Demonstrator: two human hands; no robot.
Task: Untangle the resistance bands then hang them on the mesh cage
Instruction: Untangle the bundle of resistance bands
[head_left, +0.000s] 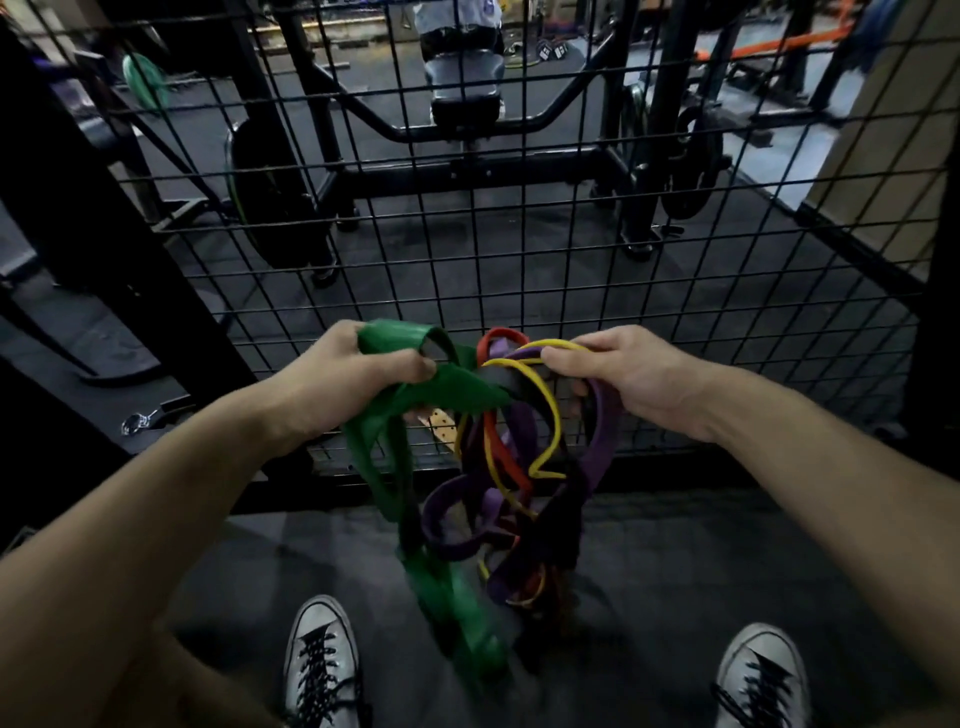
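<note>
A tangle of resistance bands hangs between my hands in front of the black mesh cage (571, 249). My left hand (337, 364) grips the wide green band (374, 457), which loops down to knee height. My right hand (623, 374) holds a bunch of the others: a thin yellow band (553, 410), a purple band (602, 447), a red band (496, 335) and a black band (511, 382). These knot together below my hands, and the green band runs through the knot.
Behind the mesh stand a black weight machine (467, 156) with plates and a seat. My two grey sneakers (319, 660) stand on dark rubber floor. A black post (78, 197) rises on the left, a wall (883, 130) on the right.
</note>
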